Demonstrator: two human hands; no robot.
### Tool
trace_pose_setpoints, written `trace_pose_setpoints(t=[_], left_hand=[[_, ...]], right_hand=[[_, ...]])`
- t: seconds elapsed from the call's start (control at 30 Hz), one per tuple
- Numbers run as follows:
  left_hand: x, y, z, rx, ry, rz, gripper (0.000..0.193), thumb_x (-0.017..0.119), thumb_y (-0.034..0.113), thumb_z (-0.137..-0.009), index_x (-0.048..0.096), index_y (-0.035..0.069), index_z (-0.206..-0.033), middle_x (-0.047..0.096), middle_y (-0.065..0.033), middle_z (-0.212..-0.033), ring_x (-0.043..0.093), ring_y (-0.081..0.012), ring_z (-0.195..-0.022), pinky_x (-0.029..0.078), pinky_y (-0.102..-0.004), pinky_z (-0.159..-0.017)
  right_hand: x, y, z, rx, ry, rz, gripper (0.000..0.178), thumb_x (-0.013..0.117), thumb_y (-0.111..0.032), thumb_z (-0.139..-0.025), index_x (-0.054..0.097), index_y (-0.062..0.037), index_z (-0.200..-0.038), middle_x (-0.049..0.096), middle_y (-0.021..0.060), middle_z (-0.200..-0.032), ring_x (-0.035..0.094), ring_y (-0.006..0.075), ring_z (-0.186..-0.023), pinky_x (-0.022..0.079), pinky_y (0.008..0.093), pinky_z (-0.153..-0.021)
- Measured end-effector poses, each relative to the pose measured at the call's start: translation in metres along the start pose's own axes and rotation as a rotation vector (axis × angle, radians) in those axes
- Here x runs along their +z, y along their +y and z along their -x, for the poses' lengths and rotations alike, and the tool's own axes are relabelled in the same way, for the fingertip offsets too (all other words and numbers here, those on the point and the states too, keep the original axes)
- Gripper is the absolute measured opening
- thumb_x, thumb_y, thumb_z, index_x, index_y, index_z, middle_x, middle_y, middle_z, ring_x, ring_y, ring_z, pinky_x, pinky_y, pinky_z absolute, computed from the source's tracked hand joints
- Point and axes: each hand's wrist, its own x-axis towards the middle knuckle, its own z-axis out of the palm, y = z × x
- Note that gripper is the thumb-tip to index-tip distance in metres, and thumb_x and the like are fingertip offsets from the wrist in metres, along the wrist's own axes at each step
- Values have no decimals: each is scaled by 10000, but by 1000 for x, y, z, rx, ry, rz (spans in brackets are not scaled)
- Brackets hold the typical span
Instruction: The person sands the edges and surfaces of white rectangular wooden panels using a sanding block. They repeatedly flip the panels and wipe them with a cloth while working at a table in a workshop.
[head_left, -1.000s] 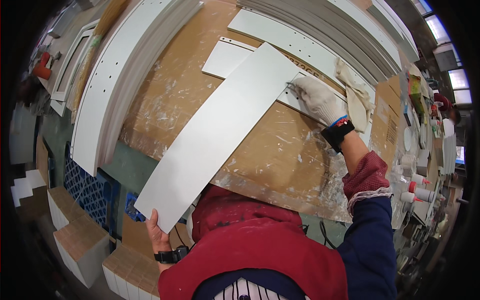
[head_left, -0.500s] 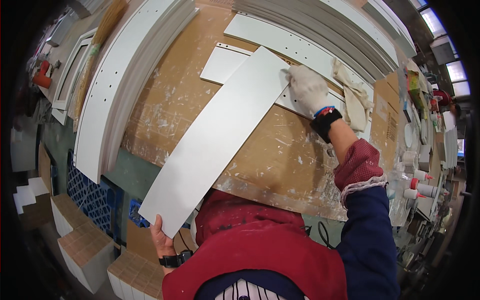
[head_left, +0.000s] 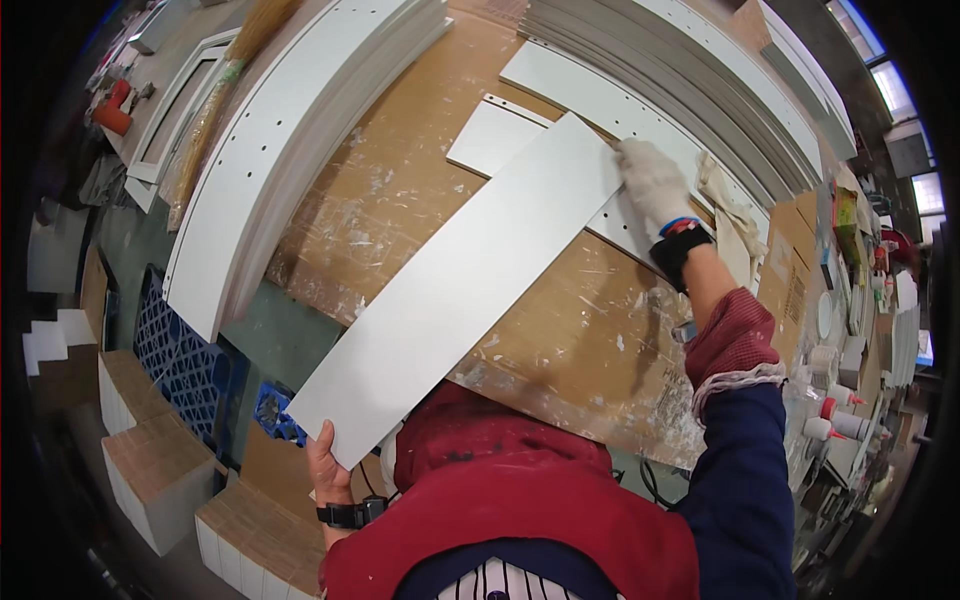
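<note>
A long plain white board [head_left: 460, 300] slants across the worktable from near my body to its far middle. My bare left hand [head_left: 328, 468] grips its near end, thumb on top and fingers underneath. At the far right corner of the same board is my right hand [head_left: 655, 180], in a pale glove, its fingers closed at the edge. Those fingertips are partly hidden. Beneath the far end lie a shorter white panel [head_left: 495, 135] and a long white panel with drilled holes [head_left: 585, 90]. A crumpled pale glove [head_left: 735, 215] rests on the panels right of my right hand.
Stacked white panels [head_left: 255, 150] stand along the table's left side, with another stack [head_left: 690, 70] at the far side. Scuffed brown cardboard [head_left: 560, 330] covers the tabletop. Glue bottles with red caps [head_left: 835, 415] are at the right. A blue plastic pallet [head_left: 185, 350] and boxes [head_left: 160, 470] stand lower left.
The whole view has shifted, so the table and stacks sit further right. Both hands keep their places on the white board, whose slant looks slightly flatter.
</note>
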Motion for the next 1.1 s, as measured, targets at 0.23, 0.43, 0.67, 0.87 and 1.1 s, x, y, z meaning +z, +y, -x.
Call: trace_pose_setpoints(t=[0.23, 0.43, 0.67, 0.87, 1.1], left_hand=[[6, -5, 4, -12, 14, 48, 474, 551, 70, -867, 375, -29, -1296, 502, -141, -1244, 530, -267, -1110, 443, -387, -950], [13, -14, 4, -61, 34, 45, 453, 587, 159, -878, 422, -12, -1264, 547, -105, -1185, 563, -216, -1056, 472, -350, -898], [18, -29, 7, -88, 62, 75, 491, 566, 340, -900, 454, 1, -1237, 559, -81, -1156, 568, -171, -1021, 477, -320, -871], [18, -36, -1, -73, -1, 202, 660, 392, 571, -899, 431, 35, -1281, 542, -83, -1185, 533, -189, -1083, 447, -338, -918], [20, -31, -2, -168, -96, 420, 866, 169, 731, -841, 392, 51, -1328, 494, -110, -1276, 504, -255, -1141, 407, -383, -973]], right_hand=[[-3, -12, -25, -48, 45, 42, 149, 471, -223, -872, 554, -113, -929, 598, 177, -845, 581, 369, -813, 458, 460, -696], [16, -23, -58, -60, -36, 134, 239, 422, -283, -907, 535, -81, -968, 607, 192, -919, 567, 385, -889, 437, 475, -741], [31, -94, -46, -267, -71, 112, 210, 415, -257, -926, 511, -80, -987, 586, 188, -906, 579, 387, -847, 459, 468, -700], [27, -197, 16, -353, -181, 269, 110, 459, -78, -843, 491, -107, -945, 577, 128, -908, 634, 330, -792, 527, 426, -606], [59, -246, 103, -875, 186, 176, 183, 474, -131, -825, 508, -70, -994, 554, 113, -868, 600, 250, -667, 494, 387, -516]])
